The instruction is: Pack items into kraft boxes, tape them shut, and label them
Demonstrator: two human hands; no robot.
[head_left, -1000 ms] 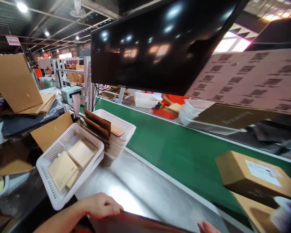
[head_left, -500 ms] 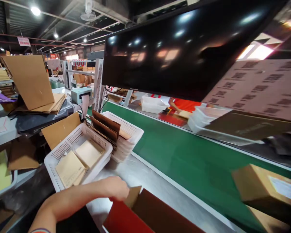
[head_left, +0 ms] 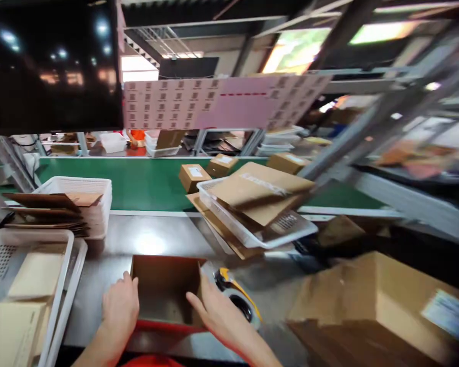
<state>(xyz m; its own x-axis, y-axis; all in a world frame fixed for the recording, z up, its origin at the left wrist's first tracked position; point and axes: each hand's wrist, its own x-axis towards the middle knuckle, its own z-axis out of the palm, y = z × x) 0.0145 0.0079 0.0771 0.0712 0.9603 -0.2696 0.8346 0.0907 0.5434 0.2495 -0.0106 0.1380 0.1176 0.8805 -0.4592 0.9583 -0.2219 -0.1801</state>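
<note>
An open-topped cardboard box (head_left: 167, 272) stands on the metal worktop in front of me, its near edge red. My left hand (head_left: 121, 304) closes on the left wall of this box. At the right wall is my right hand (head_left: 219, 307), its thumb reaching over the inner side and its fingers along the outer side. The inside of the box is brown, and its lower front is partly hidden. Just beyond my right hand lies a yellow-and-black tape dispenser (head_left: 240, 293) with a roll of clear tape, touching or close to the box.
White baskets (head_left: 74, 239) with tan packets and flattened cardboard stand at left. A tilted white tray (head_left: 229, 219) carries cardboard at centre right. Behind runs a green conveyor (head_left: 149, 178) with small boxes. A large labelled carton (head_left: 367, 300) sits at right; a monitor (head_left: 53, 66) hangs upper left.
The view has swung to the right. The box now sits squarely before me, and my right hand has come into view on its right wall. My left hand stays at the box.
</note>
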